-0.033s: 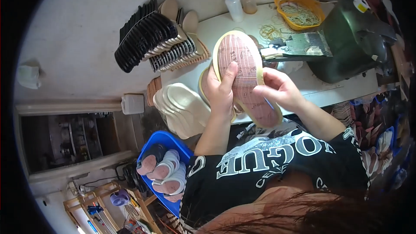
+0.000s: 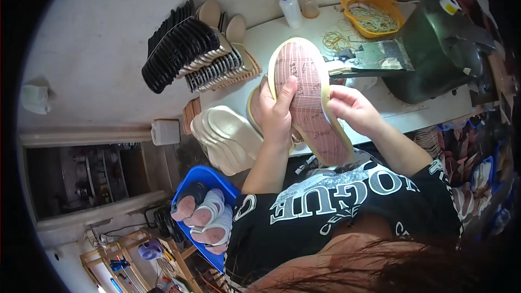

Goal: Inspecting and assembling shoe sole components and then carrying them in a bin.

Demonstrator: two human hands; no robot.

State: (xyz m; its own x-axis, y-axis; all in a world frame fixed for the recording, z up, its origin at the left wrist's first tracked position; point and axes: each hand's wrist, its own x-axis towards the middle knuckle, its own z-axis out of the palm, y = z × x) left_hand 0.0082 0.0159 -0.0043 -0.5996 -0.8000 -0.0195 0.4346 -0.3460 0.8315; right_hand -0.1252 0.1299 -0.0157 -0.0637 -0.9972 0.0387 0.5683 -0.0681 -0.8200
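Observation:
An insole with a pinkish striped face and a pale yellow rim stands on a slant before my chest. My left hand grips it from the left side, thumb pressed on the striped face, fingers hidden behind. A second insole of the same kind shows partly behind that hand. At the right edge, near the narrow middle, my right hand pinches the rim between thumb and curled fingers. Beside my left forearm lies a stack of cream-coloured soles.
Bundled black soles stand at the back left of the white table. Behind are two squeeze bottles and an orange basket of rubber bands. A dark green machine stands right. A blue bin holds footwear at lower left.
My right hand has shifted slightly up along the insole's edge, its thumb now closer to the fingers. The insole's lower end has swung a little downward and left.

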